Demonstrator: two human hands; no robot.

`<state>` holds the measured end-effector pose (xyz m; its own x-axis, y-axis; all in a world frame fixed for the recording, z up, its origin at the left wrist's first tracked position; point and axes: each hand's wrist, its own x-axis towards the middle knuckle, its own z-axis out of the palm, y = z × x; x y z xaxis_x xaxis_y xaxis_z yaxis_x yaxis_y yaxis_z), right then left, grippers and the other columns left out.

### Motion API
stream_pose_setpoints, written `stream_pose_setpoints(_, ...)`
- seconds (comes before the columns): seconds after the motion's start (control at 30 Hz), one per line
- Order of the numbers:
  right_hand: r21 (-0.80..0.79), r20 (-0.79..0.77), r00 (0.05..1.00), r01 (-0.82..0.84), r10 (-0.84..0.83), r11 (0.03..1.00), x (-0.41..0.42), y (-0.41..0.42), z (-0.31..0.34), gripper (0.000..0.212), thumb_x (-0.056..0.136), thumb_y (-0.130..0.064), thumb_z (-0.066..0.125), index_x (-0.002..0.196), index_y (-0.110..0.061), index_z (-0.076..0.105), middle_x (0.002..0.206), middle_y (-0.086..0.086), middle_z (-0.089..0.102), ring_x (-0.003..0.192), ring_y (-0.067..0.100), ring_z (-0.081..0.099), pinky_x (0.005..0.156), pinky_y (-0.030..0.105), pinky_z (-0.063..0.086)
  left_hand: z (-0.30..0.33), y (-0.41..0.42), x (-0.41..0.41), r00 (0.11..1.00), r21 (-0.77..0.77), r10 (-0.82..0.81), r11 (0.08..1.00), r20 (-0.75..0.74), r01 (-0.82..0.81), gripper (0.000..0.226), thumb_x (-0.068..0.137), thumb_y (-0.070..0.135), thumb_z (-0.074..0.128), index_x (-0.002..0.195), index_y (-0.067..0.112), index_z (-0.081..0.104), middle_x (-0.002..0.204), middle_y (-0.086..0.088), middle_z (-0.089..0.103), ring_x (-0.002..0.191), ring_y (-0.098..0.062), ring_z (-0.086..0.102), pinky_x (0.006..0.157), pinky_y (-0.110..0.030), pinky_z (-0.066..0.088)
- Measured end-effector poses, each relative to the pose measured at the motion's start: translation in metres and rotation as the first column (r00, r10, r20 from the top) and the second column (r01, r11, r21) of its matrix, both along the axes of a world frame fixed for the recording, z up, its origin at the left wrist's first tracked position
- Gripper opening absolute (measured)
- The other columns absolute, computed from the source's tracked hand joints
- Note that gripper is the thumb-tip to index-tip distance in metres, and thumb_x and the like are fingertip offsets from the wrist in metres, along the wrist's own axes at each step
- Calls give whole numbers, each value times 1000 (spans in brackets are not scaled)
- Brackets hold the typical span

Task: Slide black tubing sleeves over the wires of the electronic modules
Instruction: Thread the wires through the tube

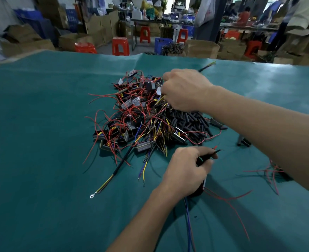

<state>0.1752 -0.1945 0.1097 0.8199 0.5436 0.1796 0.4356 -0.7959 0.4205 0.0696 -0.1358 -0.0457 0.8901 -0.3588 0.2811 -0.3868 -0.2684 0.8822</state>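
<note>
Left hand [183, 172]: grips sleeved module. Right hand [185, 89]: fingers curled into module pile [137, 115], grasp hidden; tangled wires may drag neighbours.

red stools [120, 45], cardboard boxes [201, 48] and a blue crate [162, 44] beyond the green table [41, 124]

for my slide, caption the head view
Right hand reaches into module pile; left hand grips a sleeved module.

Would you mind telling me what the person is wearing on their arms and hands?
Nothing that shows: the left hand and right hand are bare, without gloves, rings or a watch, and both forearms are uncovered, with no sleeve in view.
</note>
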Motion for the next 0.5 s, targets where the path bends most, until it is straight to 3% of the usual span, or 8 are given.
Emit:
stream_pose_setpoints(0.1,240,-106,986,153,-130,959,-11,-33,13,21,100,-23,57,99,-11,75,92,10,67,89,34,63,79,40,54,0,-1,0,1000,-28,-6,1000,16,7,14,89,29,65,98,27,74,83,14,72,68,-2,62,67,-25,55)
stream_pose_setpoints(0.17,495,-206,968,229,-143,838,-30,-63,15,17,96,-20,64,91,-13,78,76,3,72,70,16,65,77,26,52,1,-1,1,999,-29,-12,999,40,13,16,90,31,65,101,25,75,89,16,74,79,4,65,76,-21,54)
stream_pose_setpoints(0.23,792,-322,944,307,-67,527,-59,-89,4,10,94,-14,68,91,-15,78,67,1,73,52,8,58,53,21,47,1,-1,2,999,-28,-8,1000,54,10,15,92,33,65,102,26,74,89,21,72,84,6,64,78,-18,51)
stream_pose_setpoints(0.33,912,-411,909,408,73,49,-105,-112,-35,11,91,-3,69,92,-12,76,73,12,75,52,16,57,43,22,44,2,-1,3,995,-8,6,1000,103,-5,18,95,34,64,100,22,76,86,20,71,78,10,59,75,-15,46)
stream_pose_setpoints(0.4,882,-432,894,447,124,-150,-127,-117,-60,7,90,-2,69,93,-8,71,78,14,76,55,17,61,48,22,48,4,-2,3,991,-10,5,1000,133,-4,19,95,34,63,98,20,76,82,17,70,75,8,57,73,-18,45)
stream_pose_setpoints(0.5,806,-425,886,464,187,-367,-143,-118,-85,10,81,-11,72,89,-12,65,83,20,76,59,18,64,53,23,51,4,-2,2,991,-24,15,1000,132,-12,20,94,33,61,93,18,75,79,10,70,73,-4,61,74,-32,52)
